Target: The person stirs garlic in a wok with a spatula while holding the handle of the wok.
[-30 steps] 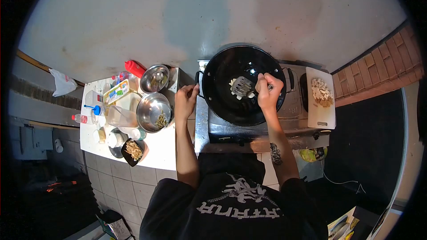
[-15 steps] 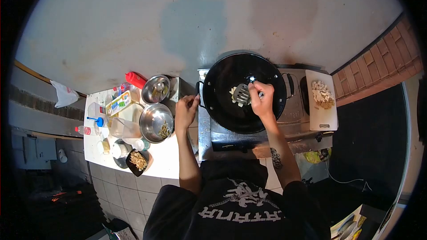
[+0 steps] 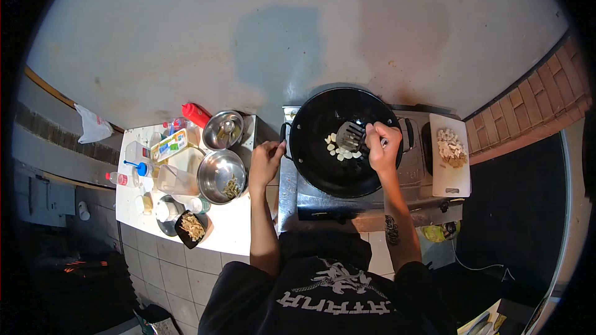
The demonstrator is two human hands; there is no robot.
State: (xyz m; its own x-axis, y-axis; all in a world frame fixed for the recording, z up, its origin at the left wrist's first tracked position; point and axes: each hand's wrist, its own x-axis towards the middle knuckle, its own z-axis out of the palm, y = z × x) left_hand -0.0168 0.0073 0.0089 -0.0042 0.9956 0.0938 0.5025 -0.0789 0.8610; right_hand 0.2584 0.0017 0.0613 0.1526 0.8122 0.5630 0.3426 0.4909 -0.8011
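Note:
A black wok (image 3: 344,181) with two side handles sits on the stove. At its left rim, my left hand (image 3: 267,162) is closed, fingers pinching the loop handle (image 3: 284,134). Over the wok's right half, my right hand (image 3: 383,147) grips a slotted spatula (image 3: 352,134), whose grip is mostly hidden inside the fist. The slotted blade is tilted low over the wok, at the upper right of several pale pieces (image 3: 340,152) that look like sliced garlic. Whether the blade touches them I cannot tell.
Right of the stove (image 3: 292,195) lies a white cutting board (image 3: 450,180) with chopped pale food (image 3: 449,144). A white table (image 3: 226,236) on the left bears steel bowls (image 3: 214,164), a black dish (image 3: 191,229), bottles and a red squeeze bottle (image 3: 195,113). A wall rises behind.
The spatula has shifted right and turned, and the pale pieces are now spread wider and more visible. My left hand stays at the handle. The whole view has shifted slightly.

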